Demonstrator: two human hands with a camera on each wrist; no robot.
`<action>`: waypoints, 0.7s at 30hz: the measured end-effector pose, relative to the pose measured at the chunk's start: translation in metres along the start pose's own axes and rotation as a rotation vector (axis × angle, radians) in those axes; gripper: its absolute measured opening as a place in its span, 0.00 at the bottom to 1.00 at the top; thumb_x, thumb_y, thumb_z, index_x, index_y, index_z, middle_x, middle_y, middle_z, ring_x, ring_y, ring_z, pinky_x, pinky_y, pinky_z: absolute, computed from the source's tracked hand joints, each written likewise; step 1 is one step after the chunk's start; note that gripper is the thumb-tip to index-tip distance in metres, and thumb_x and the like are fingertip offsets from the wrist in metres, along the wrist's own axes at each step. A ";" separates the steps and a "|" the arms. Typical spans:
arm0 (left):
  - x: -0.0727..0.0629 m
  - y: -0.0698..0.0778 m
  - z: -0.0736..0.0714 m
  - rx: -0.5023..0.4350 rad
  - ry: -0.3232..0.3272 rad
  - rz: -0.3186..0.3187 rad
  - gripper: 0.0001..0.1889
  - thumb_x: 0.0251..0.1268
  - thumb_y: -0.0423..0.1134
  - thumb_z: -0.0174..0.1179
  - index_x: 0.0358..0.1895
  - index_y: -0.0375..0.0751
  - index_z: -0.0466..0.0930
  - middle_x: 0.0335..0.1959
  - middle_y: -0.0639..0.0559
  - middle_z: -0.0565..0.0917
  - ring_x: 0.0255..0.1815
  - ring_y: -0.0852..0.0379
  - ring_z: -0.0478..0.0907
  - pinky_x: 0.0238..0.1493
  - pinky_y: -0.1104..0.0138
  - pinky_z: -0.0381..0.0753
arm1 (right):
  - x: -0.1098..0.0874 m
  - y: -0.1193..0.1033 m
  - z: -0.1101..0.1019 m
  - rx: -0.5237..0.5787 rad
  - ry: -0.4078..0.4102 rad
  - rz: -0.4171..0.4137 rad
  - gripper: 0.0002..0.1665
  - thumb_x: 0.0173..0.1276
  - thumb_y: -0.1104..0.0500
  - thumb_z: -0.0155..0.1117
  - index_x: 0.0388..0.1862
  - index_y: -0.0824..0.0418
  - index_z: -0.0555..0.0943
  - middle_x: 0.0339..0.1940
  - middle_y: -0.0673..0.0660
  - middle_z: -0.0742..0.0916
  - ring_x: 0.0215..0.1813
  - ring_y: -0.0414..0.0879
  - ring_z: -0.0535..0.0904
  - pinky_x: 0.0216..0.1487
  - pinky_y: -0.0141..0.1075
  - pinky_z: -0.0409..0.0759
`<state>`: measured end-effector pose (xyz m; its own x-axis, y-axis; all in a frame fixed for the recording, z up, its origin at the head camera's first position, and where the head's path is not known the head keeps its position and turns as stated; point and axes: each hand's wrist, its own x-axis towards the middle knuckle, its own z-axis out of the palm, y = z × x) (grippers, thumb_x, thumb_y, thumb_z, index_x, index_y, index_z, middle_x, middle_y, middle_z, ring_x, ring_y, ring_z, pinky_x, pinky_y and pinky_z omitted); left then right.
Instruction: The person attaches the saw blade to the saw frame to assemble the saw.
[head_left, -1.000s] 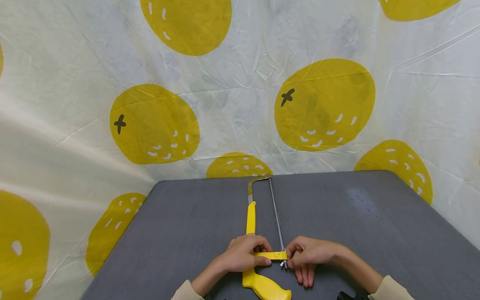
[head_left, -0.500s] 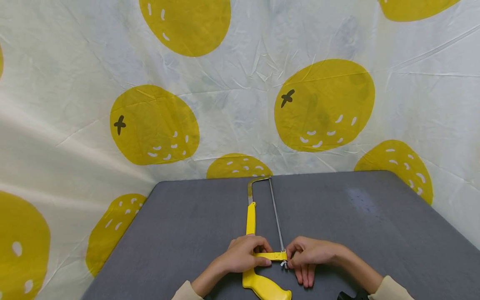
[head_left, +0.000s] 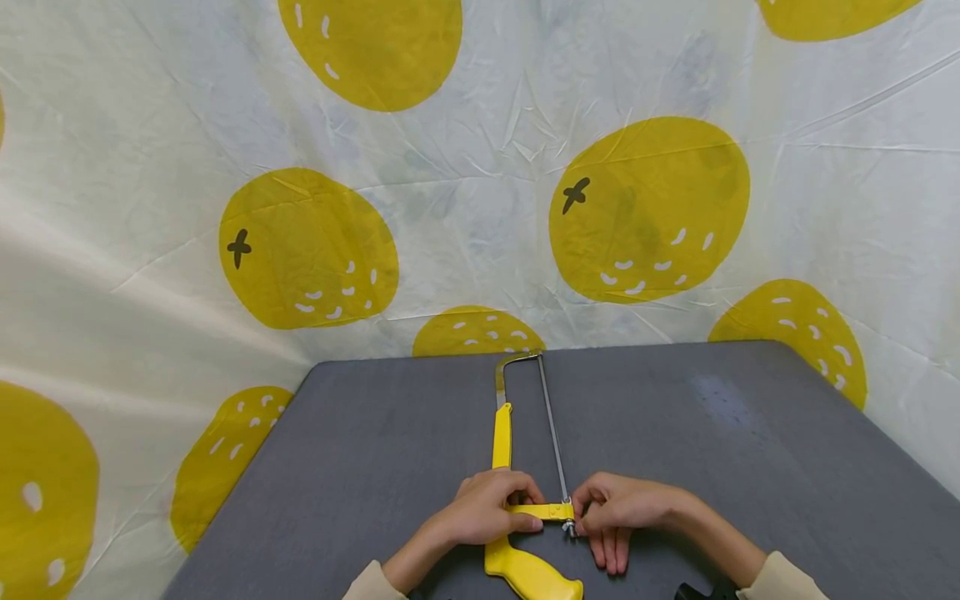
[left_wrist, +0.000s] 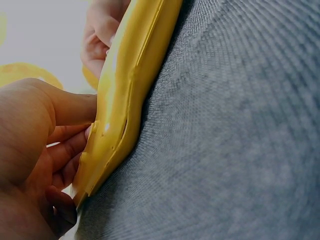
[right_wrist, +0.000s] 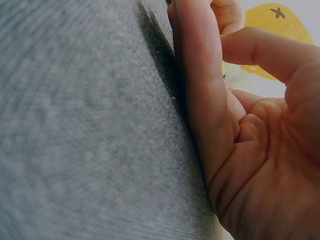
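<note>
A hacksaw with a yellow frame [head_left: 502, 437] lies flat, its thin blade [head_left: 553, 429] along the right side and its yellow handle [head_left: 534, 575] nearest me. My left hand [head_left: 491, 504] grips the frame where the short yellow crossbar [head_left: 542, 512] meets it, thumb along the bar. In the left wrist view the yellow handle [left_wrist: 120, 100] runs past that hand's thumb. At the bar's end sits a small metal wing nut [head_left: 568, 530]. Thumb and bent index finger of my right hand [head_left: 626, 507] pinch at the wing nut; its other fingers rest on the surface. The right wrist view hides the fingertips' contact.
The saw lies on a dark grey cloth-covered tabletop [head_left: 390, 433]. Behind and beside it hangs a pale sheet [head_left: 472, 250] printed with yellow fruit. Part of a black object [head_left: 701, 592] shows at the bottom edge, beside the right sleeve [head_left: 780, 579].
The wing nut's wings sit at a slightly different angle than before. Both hands and the hacksaw stay in practically the same place.
</note>
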<state>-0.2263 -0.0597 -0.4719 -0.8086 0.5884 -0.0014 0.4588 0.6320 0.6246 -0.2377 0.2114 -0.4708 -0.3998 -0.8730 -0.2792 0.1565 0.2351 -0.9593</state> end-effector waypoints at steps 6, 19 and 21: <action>-0.001 0.001 0.000 0.011 0.001 -0.003 0.07 0.62 0.52 0.73 0.41 0.65 0.87 0.31 0.72 0.79 0.32 0.75 0.72 0.35 0.74 0.68 | 0.001 0.000 0.000 0.000 0.001 0.012 0.05 0.72 0.67 0.55 0.42 0.68 0.78 0.24 0.53 0.89 0.23 0.37 0.87 0.25 0.32 0.84; -0.001 0.001 0.000 0.009 0.005 -0.007 0.07 0.62 0.52 0.73 0.41 0.65 0.87 0.30 0.72 0.79 0.32 0.75 0.71 0.36 0.74 0.68 | 0.001 0.001 0.001 0.009 0.006 0.003 0.08 0.72 0.67 0.55 0.43 0.73 0.78 0.23 0.54 0.88 0.23 0.37 0.87 0.24 0.32 0.84; -0.001 0.001 0.000 0.008 0.004 -0.008 0.07 0.62 0.52 0.73 0.41 0.65 0.87 0.30 0.72 0.79 0.32 0.75 0.71 0.36 0.74 0.68 | 0.001 0.001 0.000 0.011 0.005 0.002 0.09 0.72 0.67 0.55 0.44 0.74 0.78 0.23 0.54 0.88 0.23 0.37 0.87 0.24 0.32 0.84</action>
<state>-0.2252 -0.0597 -0.4718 -0.8137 0.5812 -0.0036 0.4549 0.6407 0.6186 -0.2375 0.2108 -0.4721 -0.4043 -0.8702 -0.2817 0.1674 0.2324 -0.9581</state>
